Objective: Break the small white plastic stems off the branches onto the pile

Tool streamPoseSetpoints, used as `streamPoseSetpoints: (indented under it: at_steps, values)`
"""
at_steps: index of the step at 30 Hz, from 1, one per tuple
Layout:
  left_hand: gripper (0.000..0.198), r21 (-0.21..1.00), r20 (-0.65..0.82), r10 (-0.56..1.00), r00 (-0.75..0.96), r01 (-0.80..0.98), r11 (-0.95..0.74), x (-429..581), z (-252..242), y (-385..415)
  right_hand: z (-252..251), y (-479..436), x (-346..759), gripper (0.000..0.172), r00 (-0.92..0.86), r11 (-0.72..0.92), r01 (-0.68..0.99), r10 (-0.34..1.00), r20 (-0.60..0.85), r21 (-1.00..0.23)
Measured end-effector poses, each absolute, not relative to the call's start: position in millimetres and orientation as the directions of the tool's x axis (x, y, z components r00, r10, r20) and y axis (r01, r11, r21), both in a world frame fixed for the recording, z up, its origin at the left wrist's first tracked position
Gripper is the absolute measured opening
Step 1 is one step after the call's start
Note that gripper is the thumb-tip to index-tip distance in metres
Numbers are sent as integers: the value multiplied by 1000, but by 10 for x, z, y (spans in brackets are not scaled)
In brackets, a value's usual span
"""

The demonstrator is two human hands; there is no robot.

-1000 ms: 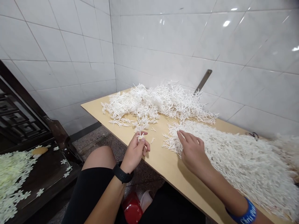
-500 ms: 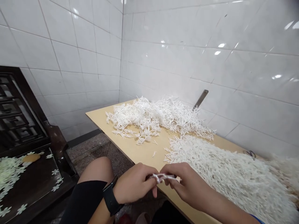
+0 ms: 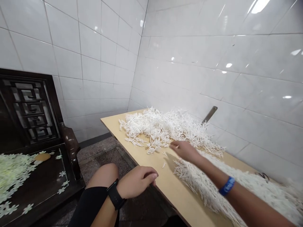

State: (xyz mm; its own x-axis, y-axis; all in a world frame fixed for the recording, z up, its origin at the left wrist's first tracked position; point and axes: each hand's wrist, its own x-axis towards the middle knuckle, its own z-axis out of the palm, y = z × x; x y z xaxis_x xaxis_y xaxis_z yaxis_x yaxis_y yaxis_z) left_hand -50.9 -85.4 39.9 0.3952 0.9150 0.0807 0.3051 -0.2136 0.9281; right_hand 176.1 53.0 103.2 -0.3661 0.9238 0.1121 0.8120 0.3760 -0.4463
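My right hand (image 3: pixel 186 151) reaches over the plywood table (image 3: pixel 151 170), its fingertips close to the front of a loose heap of white plastic sprigs (image 3: pixel 161 129). A small white piece shows at those fingertips. Just below the hand lies a much larger, denser mass of white sprigs (image 3: pixel 255 192). A few stray bits (image 3: pixel 163 165) rest on the bare wood. My left hand (image 3: pixel 138 181) hangs curled beside the table's front edge, touching nothing visible, and its palm side is hidden.
A dark carved wooden bench (image 3: pixel 30 110) stands to the left, with pale flower-shaped pieces (image 3: pixel 14 173) heaped on its seat. White tiled walls (image 3: pixel 189 63) meet behind the table. A metal bracket (image 3: pixel 209 114) rises at the back edge. My knee shows below.
My hands have parted. The right moved forward toward the heap, the left stayed near the table's front edge, and the sprig held between them is no longer visible there. The view has tilted upward.
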Motion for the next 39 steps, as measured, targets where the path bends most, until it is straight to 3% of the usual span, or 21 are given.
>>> streamPoseSetpoints:
  at_steps: [5, 10, 14, 17, 19, 21, 23, 26, 29, 34, 39]
  values:
    - [34, 967, 125, 984, 128, 205, -150, -524, 293, -777, 421, 526, 1243, 36, -387, 372, 750, 917, 93, -548]
    - [31, 996, 86, 990, -115, 2, -86, -586, 242, -712, 502, 535, 1272, 42, -455, 321, 551, 889, 45, -770]
    - [40, 985, -11, 982, -186, -171, -22, -466, 215, -587, 630, 313, 1407, 47, -507, 254, 374, 862, 33, -892]
    - [52, 966, -59, 991, -121, -258, 25, -285, 221, -461, 655, 163, 1483, 48, -541, 217, 295, 841, 25, -930]
    - [57, 893, -119, 992, 37, -432, 123, -175, 240, -362, 648, 103, 1533, 47, -560, 203, 276, 829, 15, -939]
    - [56, 777, -158, 964, 213, -576, 254, -84, 262, -256, 636, 69, 1589, 46, -561, 200, 282, 827, 8, -938]
    - [46, 719, -186, 936, 298, -608, 336, -7, 281, -161, 624, 53, 1653, 44, -528, 217, 304, 849, 25, -928]
    - [29, 735, -224, 930, 291, -577, 357, 105, 297, -84, 597, 44, 1741, 38, -390, 271, 343, 912, 126, -899]
    - [30, 762, -220, 943, 249, -559, 326, 211, 287, -84, 542, 47, 1782, 36, -278, 287, 358, 941, 192, -888]
    - [32, 807, -161, 962, 220, -531, 257, 296, 227, -98, 439, 117, 1733, 43, -341, 171, 302, 938, 61, -938]
    - [24, 789, -133, 942, 309, -542, 289, 136, 268, -40, 420, 218, 1665, 53, -434, 92, 204, 901, -5, -975]
